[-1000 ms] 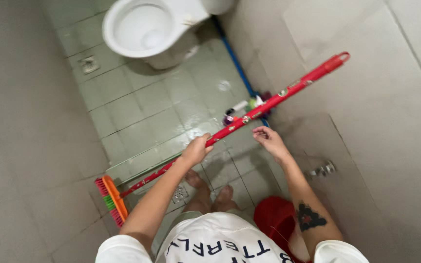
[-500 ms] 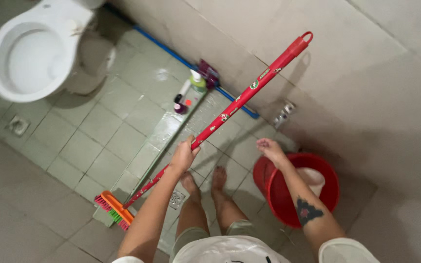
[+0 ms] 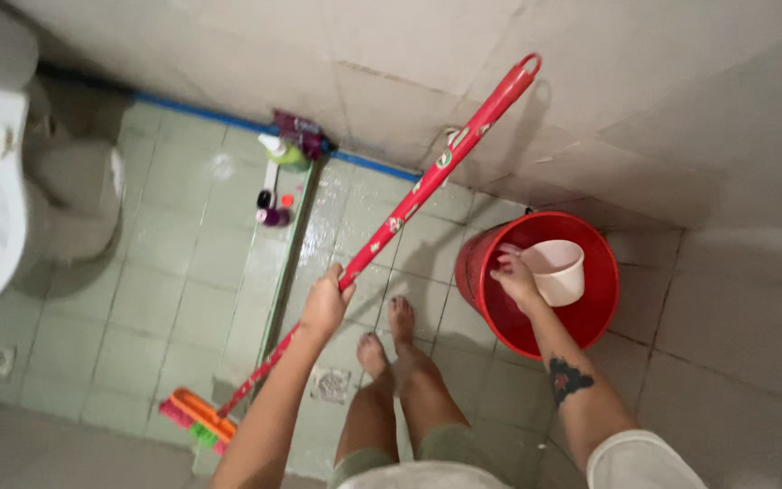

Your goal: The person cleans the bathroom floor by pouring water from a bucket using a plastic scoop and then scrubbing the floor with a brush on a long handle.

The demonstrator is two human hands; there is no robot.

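Broom handle (image 3: pixel 391 213) slants from its bristle head (image 3: pixel 194 418) at the near left floor tiles up toward the far wall; the left hand (image 3: pixel 326 303) is wrapped closed around its middle. Farther right, the right hand (image 3: pixel 515 279) reaches into the red bucket (image 3: pixel 590 308), fingers touching the white cup (image 3: pixel 561 270); whether it grips, I cannot tell.

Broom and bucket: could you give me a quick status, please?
Left hand shut on red broom handle. Right hand in red bucket, at white cup. Nothing in the way.

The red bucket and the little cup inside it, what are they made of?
The red bucket looks like plastic: smooth, evenly coloured, with a slight shine on its rim. The cream cup the right hand reaches for looks like matte plastic too, though that's less certain.
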